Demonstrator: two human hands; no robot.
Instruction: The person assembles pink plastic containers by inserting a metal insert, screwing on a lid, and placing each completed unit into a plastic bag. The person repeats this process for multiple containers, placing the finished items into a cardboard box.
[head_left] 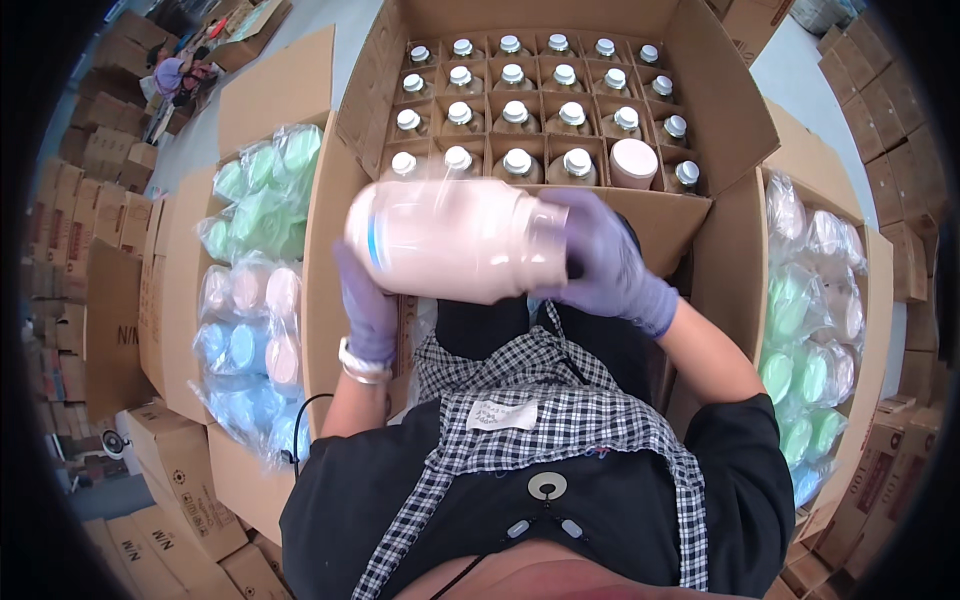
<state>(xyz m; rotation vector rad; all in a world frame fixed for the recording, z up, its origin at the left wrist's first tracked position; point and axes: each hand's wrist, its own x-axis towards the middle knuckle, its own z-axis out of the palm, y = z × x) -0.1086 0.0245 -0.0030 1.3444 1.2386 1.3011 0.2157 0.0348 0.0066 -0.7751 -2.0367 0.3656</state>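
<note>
A large pale pink bottle [450, 240] with a blue mark near its base lies sideways in the air before me, slightly blurred. My right hand [610, 260], in a purple glove, is closed around its neck end. At the base end my left hand [370, 305], also gloved and with a white band at the wrist, grips the bottle; most of its fingers are hidden behind it. Just beyond stands an open carton [640, 205] with cardboard dividers. Several clear bottles with white caps [517, 162] fill its cells, and one cell holds a pink lidded container [633, 163].
To the left, an open box [322, 200] holds bagged green, pink and blue containers [250, 345]. Another open box [875, 300] at the right holds similar bagged ones [795, 370]. Stacked cartons [180, 470] line both sides. A person [175, 75] is far off at upper left.
</note>
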